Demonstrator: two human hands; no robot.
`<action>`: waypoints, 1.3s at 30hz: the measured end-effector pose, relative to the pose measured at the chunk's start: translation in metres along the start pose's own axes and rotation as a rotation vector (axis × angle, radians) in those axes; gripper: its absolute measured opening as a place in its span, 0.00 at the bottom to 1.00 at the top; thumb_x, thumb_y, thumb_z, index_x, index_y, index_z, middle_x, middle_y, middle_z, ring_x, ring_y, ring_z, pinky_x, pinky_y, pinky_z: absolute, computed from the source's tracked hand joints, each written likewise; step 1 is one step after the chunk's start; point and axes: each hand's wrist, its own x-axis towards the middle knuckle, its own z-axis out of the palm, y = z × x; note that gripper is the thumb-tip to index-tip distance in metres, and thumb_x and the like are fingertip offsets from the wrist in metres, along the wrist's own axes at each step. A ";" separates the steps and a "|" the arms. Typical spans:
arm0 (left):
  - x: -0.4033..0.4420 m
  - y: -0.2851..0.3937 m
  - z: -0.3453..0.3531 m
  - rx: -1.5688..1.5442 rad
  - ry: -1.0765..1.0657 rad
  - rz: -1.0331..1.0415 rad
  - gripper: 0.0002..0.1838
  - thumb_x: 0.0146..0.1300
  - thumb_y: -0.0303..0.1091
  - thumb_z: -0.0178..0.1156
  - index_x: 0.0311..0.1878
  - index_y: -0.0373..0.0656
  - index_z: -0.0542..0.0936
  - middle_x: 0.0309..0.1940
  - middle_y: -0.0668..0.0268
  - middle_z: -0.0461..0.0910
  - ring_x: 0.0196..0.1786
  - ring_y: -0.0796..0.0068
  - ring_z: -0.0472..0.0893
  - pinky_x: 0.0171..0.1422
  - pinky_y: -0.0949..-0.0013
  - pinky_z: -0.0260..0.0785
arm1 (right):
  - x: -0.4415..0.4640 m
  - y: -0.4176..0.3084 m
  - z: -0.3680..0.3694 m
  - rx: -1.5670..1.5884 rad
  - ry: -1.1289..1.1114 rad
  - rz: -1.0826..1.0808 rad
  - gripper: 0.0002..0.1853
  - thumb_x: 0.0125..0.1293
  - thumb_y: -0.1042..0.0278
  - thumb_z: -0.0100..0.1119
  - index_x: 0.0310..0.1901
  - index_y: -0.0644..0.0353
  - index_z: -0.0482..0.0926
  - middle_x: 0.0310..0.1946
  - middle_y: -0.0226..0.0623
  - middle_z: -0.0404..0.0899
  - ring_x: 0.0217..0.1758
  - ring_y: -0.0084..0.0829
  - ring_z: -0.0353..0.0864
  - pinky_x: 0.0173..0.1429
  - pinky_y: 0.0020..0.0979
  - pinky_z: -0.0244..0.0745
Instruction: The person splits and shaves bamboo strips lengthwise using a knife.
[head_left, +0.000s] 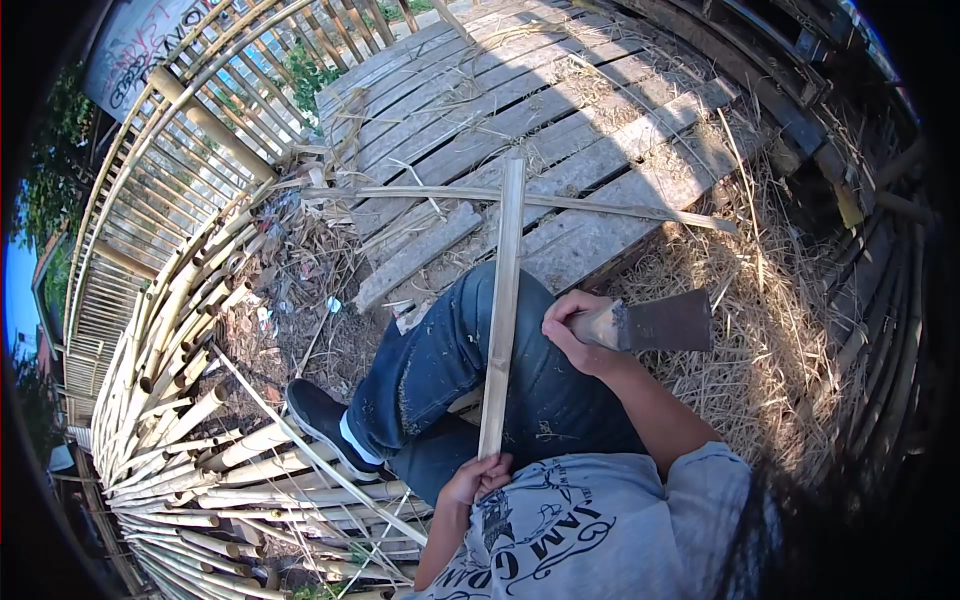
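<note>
My left hand [476,479] is closed around the lower end of a split bamboo strip [505,290], close to my shirt. The strip runs up and away from me, over my bent leg, and its far end lies above the wooden planks. In my right hand [580,335] is a broad-bladed chopping knife [672,321], gripped by its pale, worn handle. Its dark, wide blade points to the right, apart from the strip. Beyond my knee, another long bamboo strip [590,204] lies crosswise on the planks, passing beneath the held one.
A weathered plank platform [430,140] spreads ahead, scattered with shavings. Cut bamboo poles [270,497] are piled at left, below a bamboo fence [170,170]. Straw-like shavings [740,330] cover the ground at right. My crossed legs [440,350] take up the middle.
</note>
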 end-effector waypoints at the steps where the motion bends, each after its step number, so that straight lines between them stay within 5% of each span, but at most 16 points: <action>1: 0.000 0.000 0.001 -0.003 -0.024 -0.003 0.23 0.66 0.52 0.58 0.23 0.51 0.61 0.15 0.81 0.50 0.16 0.88 0.49 0.18 0.77 0.36 | 0.001 -0.005 -0.006 0.003 -0.005 -0.001 0.10 0.60 0.78 0.62 0.25 0.59 0.72 0.23 0.28 0.75 0.28 0.18 0.74 0.36 0.24 0.70; 3: -0.002 -0.001 0.002 0.004 -0.005 -0.005 0.23 0.66 0.52 0.57 0.23 0.51 0.61 0.15 0.81 0.51 0.16 0.88 0.49 0.18 0.78 0.36 | 0.005 -0.014 -0.019 -0.199 -0.062 0.050 0.11 0.59 0.76 0.64 0.22 0.59 0.73 0.19 0.28 0.75 0.25 0.16 0.73 0.31 0.24 0.68; 4: -0.003 -0.001 0.002 0.018 0.004 -0.010 0.23 0.66 0.53 0.56 0.23 0.51 0.61 0.14 0.81 0.51 0.16 0.88 0.49 0.18 0.78 0.36 | 0.016 -0.033 -0.020 -0.308 -0.001 -0.008 0.10 0.53 0.69 0.67 0.22 0.61 0.74 0.16 0.39 0.75 0.21 0.27 0.78 0.28 0.32 0.71; 5: -0.003 -0.002 -0.001 0.017 0.007 -0.002 0.23 0.66 0.53 0.56 0.23 0.51 0.61 0.14 0.81 0.51 0.16 0.88 0.49 0.18 0.78 0.36 | 0.016 -0.027 -0.022 -0.303 -0.007 -0.011 0.10 0.53 0.69 0.67 0.22 0.61 0.74 0.16 0.39 0.75 0.21 0.27 0.78 0.28 0.32 0.71; 8: -0.001 -0.003 -0.008 0.085 -0.017 0.001 0.23 0.67 0.55 0.54 0.23 0.51 0.61 0.14 0.80 0.52 0.16 0.89 0.49 0.17 0.79 0.36 | 0.013 -0.009 -0.040 -0.829 -0.212 -0.034 0.10 0.47 0.63 0.64 0.23 0.60 0.76 0.21 0.46 0.79 0.29 0.50 0.81 0.35 0.44 0.76; 12: -0.004 -0.001 0.000 0.120 -0.025 0.004 0.24 0.68 0.56 0.53 0.23 0.51 0.61 0.14 0.80 0.53 0.15 0.89 0.50 0.17 0.79 0.37 | 0.025 -0.006 -0.053 -1.195 -0.406 0.101 0.10 0.45 0.62 0.62 0.26 0.59 0.81 0.24 0.47 0.81 0.31 0.50 0.82 0.42 0.48 0.77; 15: -0.003 -0.003 -0.005 0.146 -0.047 -0.003 0.22 0.69 0.54 0.52 0.25 0.51 0.63 0.15 0.81 0.54 0.15 0.91 0.51 0.17 0.81 0.38 | 0.054 0.004 -0.070 -1.215 -0.187 0.199 0.11 0.45 0.62 0.60 0.27 0.60 0.83 0.26 0.51 0.82 0.33 0.51 0.83 0.43 0.47 0.78; 21: -0.005 0.001 -0.004 0.218 -0.062 -0.008 0.21 0.71 0.53 0.51 0.26 0.51 0.64 0.16 0.81 0.56 0.17 0.93 0.52 0.18 0.83 0.40 | 0.070 0.001 -0.074 -1.288 -0.473 0.145 0.12 0.45 0.61 0.60 0.28 0.60 0.83 0.26 0.51 0.82 0.32 0.52 0.83 0.43 0.46 0.79; 23: -0.002 0.000 -0.002 0.176 -0.057 0.001 0.21 0.71 0.53 0.51 0.26 0.51 0.64 0.16 0.81 0.55 0.17 0.92 0.52 0.19 0.83 0.40 | 0.075 0.000 -0.080 -1.185 -0.310 0.206 0.12 0.45 0.60 0.61 0.27 0.60 0.83 0.26 0.52 0.81 0.32 0.53 0.83 0.44 0.45 0.79; 27: -0.008 0.002 -0.005 0.260 0.036 -0.025 0.22 0.66 0.54 0.56 0.25 0.50 0.63 0.17 0.80 0.56 0.17 0.91 0.52 0.18 0.81 0.40 | 0.073 -0.009 -0.063 -1.307 -0.732 -0.025 0.12 0.46 0.60 0.60 0.25 0.61 0.82 0.24 0.52 0.81 0.32 0.52 0.82 0.43 0.44 0.79; 29: -0.009 0.000 -0.004 0.181 0.005 -0.058 0.22 0.65 0.55 0.57 0.26 0.49 0.64 0.17 0.80 0.56 0.17 0.91 0.52 0.18 0.81 0.39 | 0.097 0.003 -0.082 -1.116 -0.292 0.218 0.13 0.46 0.59 0.60 0.25 0.61 0.83 0.24 0.51 0.81 0.32 0.53 0.82 0.44 0.44 0.79; 31: -0.007 -0.001 -0.009 0.148 0.020 -0.063 0.23 0.65 0.55 0.57 0.26 0.49 0.64 0.17 0.79 0.57 0.17 0.91 0.52 0.18 0.82 0.39 | 0.103 0.002 -0.084 -1.126 -0.253 0.140 0.14 0.45 0.56 0.61 0.25 0.60 0.83 0.24 0.51 0.81 0.32 0.53 0.82 0.45 0.45 0.78; 34: -0.009 0.000 -0.015 0.229 0.000 -0.036 0.21 0.69 0.53 0.54 0.26 0.51 0.64 0.17 0.81 0.56 0.17 0.93 0.53 0.18 0.84 0.41 | 0.094 -0.009 -0.065 -1.236 -0.791 0.093 0.13 0.42 0.55 0.63 0.23 0.57 0.83 0.23 0.50 0.80 0.31 0.50 0.82 0.40 0.46 0.77; 39: 0.001 0.007 -0.007 0.116 -0.056 -0.094 0.21 0.69 0.53 0.53 0.26 0.51 0.63 0.17 0.81 0.56 0.16 0.93 0.52 0.18 0.84 0.40 | 0.112 0.014 -0.073 -1.237 -0.659 0.002 0.11 0.40 0.57 0.62 0.20 0.57 0.81 0.20 0.48 0.79 0.30 0.49 0.82 0.38 0.45 0.76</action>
